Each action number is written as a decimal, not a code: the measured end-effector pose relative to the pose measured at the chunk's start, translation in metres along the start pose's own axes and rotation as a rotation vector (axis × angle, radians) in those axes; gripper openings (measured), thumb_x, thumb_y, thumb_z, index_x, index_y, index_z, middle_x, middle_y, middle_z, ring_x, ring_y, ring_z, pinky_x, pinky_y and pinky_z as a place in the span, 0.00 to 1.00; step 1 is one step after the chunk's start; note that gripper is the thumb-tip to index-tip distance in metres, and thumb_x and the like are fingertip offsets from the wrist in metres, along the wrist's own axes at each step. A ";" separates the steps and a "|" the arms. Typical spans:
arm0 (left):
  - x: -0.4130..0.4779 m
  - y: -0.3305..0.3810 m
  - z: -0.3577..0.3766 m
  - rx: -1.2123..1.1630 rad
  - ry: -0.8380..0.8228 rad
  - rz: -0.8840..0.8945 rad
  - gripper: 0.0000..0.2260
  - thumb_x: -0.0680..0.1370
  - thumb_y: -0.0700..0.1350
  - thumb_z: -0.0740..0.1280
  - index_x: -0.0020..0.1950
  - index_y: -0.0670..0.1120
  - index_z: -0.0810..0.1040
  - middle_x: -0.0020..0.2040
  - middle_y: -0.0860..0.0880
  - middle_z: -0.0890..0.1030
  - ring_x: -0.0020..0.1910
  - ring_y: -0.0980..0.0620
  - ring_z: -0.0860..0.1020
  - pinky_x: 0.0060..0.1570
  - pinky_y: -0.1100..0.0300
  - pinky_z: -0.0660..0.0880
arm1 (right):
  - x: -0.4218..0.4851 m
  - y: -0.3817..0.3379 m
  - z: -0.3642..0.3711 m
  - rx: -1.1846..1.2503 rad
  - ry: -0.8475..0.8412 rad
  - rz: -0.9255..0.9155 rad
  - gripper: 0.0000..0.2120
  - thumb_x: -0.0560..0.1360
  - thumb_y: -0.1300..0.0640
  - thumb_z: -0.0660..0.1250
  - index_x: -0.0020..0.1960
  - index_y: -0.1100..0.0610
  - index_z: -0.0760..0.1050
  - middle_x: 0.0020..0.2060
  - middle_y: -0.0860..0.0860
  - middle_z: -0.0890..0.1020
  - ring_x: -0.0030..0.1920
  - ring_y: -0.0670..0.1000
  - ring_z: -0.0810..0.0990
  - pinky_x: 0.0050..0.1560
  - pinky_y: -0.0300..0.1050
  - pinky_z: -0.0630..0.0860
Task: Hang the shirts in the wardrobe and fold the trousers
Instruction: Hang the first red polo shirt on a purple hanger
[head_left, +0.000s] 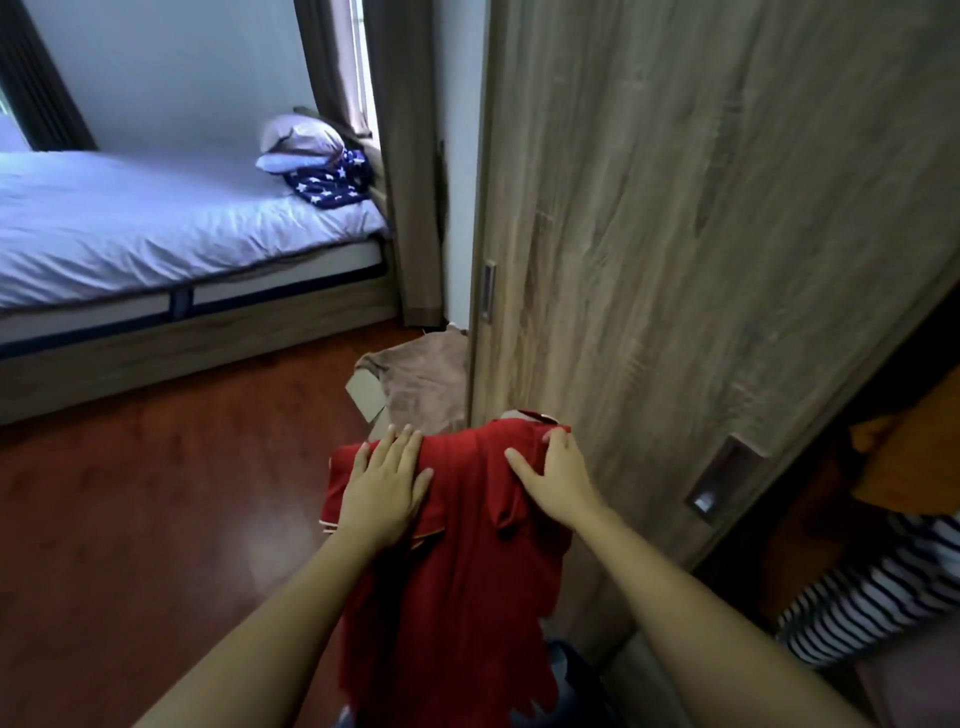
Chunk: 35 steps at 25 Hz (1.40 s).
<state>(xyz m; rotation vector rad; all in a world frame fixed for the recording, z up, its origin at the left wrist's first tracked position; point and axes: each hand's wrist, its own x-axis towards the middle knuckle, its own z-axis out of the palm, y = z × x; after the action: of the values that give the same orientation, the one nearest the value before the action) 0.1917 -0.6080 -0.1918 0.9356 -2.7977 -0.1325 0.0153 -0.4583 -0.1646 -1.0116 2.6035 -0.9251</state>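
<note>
**Red shirt held before the wardrobe.** The red shirt (457, 545) is shown hanging lengthwise below the two hands, with its upper edge at the level of the grip. The left hand (382, 483) is laid flat on one shoulder of the shirt, fingers straight and spread, and nothing is clasped by it. The right hand (553, 475) is set on the opposite shoulder. Its fingertips are bent over the top edge, so the shirt is gripped there. Whether a hanger is inside the shirt cannot be told.

Directly right of the right hand stands the wood-grain wardrobe door (701, 234), with a recessed handle (724, 475) set in it. Further right of the grip, inside the wardrobe, a striped garment (872, 587) and an orange garment (914, 452) are visible. Just beyond the left hand, a brown cloth (426, 384) is spread on the red-brown floor (130, 493). Far beyond and left of the grip, a bed (156, 223) is seen, bearing a pillow (301, 137) and a star-printed fabric (332, 184).
</note>
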 end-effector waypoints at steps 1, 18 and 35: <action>0.001 -0.001 0.003 -0.003 0.019 0.012 0.35 0.75 0.61 0.37 0.76 0.44 0.59 0.76 0.47 0.61 0.76 0.48 0.54 0.73 0.47 0.50 | 0.001 -0.001 0.010 0.013 0.007 0.064 0.30 0.73 0.43 0.65 0.62 0.65 0.65 0.61 0.63 0.71 0.62 0.62 0.71 0.64 0.53 0.69; 0.056 0.126 -0.188 -0.709 0.041 0.641 0.38 0.63 0.59 0.62 0.69 0.40 0.70 0.70 0.44 0.68 0.70 0.49 0.65 0.70 0.58 0.59 | -0.047 -0.100 -0.178 0.375 0.385 -0.548 0.12 0.72 0.63 0.59 0.46 0.48 0.75 0.46 0.46 0.79 0.51 0.40 0.76 0.57 0.31 0.68; 0.052 0.259 -0.205 -0.721 -0.054 0.644 0.08 0.72 0.37 0.68 0.40 0.50 0.80 0.34 0.48 0.81 0.33 0.58 0.78 0.39 0.62 0.73 | -0.214 0.052 -0.382 -0.185 0.798 0.015 0.10 0.73 0.68 0.63 0.52 0.58 0.76 0.46 0.54 0.74 0.47 0.49 0.72 0.47 0.33 0.64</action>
<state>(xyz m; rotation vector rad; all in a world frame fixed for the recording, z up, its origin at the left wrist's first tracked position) 0.0414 -0.4379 0.0539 -0.1317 -2.5954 -0.9746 -0.0019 -0.1015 0.0945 -0.7523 3.3844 -1.3108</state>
